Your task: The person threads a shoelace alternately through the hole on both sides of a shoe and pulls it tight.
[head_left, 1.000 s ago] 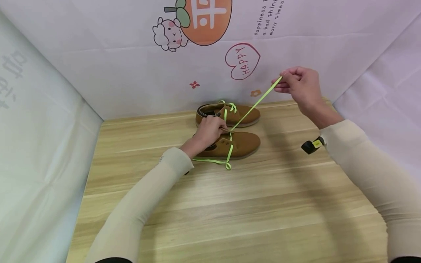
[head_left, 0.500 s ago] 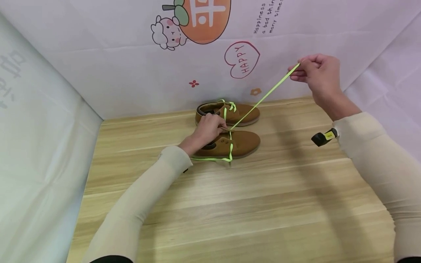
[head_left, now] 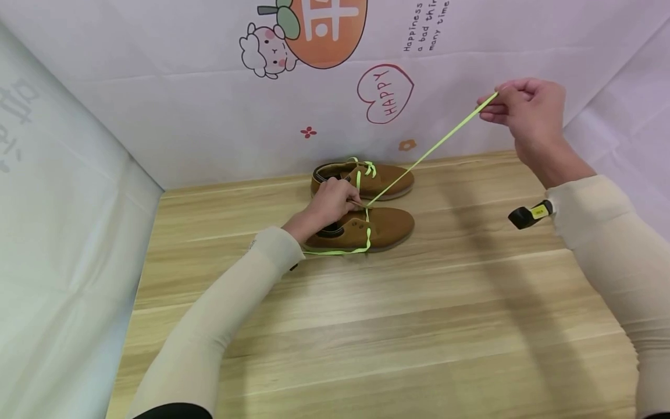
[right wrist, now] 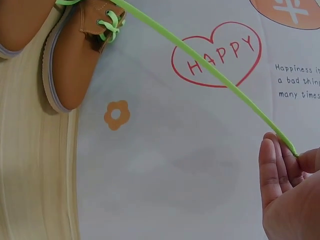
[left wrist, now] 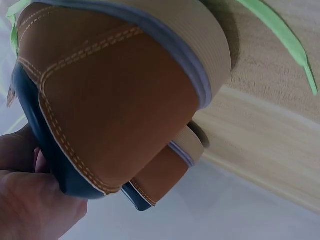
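Note:
The nearer brown shoe [head_left: 389,226] sits on the wooden table, toe to the right. My left hand [head_left: 331,201] reaches over its opening and pinches a brown flap at its upper edge; in the left wrist view the heel [left wrist: 120,100] hides part of the fingers. Up at the right, my right hand [head_left: 538,113] pinches the end of a neon-green shoelace [head_left: 445,138] between thumb and forefinger. The lace runs taut down to the shoe's eyelets. Its other length lies along the near side of the sole, a loose tip [left wrist: 311,80] showing in the left wrist view.
A second brown shoe [head_left: 394,180] stands just behind, against the white printed backdrop [head_left: 209,128], its own green lace [right wrist: 111,27] threaded. White cloth walls flank the wooden tabletop [head_left: 398,326] on both sides.
My right hand has moved up and to the right, drawing out more lace. The small loop on the near side has straightened and pulled in against the shoe. My left hand stays in place.

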{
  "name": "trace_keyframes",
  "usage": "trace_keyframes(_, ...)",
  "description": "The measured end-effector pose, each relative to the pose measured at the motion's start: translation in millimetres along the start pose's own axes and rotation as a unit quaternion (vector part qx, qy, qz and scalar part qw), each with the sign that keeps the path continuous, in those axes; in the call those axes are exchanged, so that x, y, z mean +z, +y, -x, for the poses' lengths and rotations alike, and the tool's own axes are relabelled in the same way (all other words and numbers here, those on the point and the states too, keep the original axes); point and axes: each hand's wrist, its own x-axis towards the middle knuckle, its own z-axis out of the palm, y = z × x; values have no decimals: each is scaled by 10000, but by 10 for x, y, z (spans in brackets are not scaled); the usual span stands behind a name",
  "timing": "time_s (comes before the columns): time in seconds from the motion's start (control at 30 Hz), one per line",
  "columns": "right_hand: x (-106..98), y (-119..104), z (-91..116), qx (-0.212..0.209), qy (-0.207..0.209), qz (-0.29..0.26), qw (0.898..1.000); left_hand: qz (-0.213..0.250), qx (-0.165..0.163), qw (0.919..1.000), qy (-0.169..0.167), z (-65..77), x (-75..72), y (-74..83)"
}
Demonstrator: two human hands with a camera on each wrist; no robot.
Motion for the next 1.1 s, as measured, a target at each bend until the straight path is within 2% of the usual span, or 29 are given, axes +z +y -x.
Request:
trace_keyframes(0.5, -139, -26, 23, -194, 79, -259, 9994, 139, -36, 9998, -165, -13, -29, -22)
trace_keyframes(1.1, -88, -45, 20, -143, 50, -101, 9998, 12, -153, 9999, -26, -16, -26, -26)
